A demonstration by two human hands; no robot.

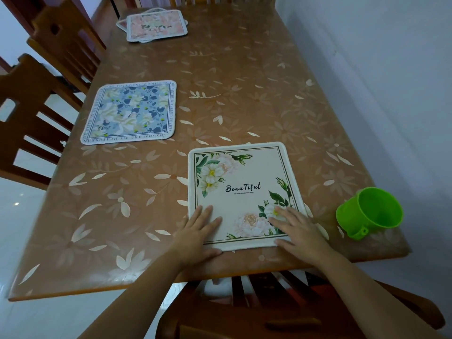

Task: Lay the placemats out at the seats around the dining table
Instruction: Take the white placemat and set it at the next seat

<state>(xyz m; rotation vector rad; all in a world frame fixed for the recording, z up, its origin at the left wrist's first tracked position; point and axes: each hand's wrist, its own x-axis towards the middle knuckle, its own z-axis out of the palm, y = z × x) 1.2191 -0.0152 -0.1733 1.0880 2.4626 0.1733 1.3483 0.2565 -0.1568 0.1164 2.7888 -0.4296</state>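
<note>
Brown wooden chair (244, 321) stands at the near end of the desk (244, 94). Beyond it, left hand (198, 231) and right hand (296, 231) press flat, fingers straight, on a cream floral rectangular placemat (244, 177). Squaring its near edge to the desk edge would seat it well.

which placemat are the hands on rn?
The cream "Beautiful" placemat at the near edge: left hand and right hand lie flat on its near corners. The blue floral placemat and the far pink stack are untouched.

Two single placemats (241, 192) (129, 113), one stack (156, 25), one cup (369, 211), one table (244, 94), two hands (198, 231) (296, 231)
</note>
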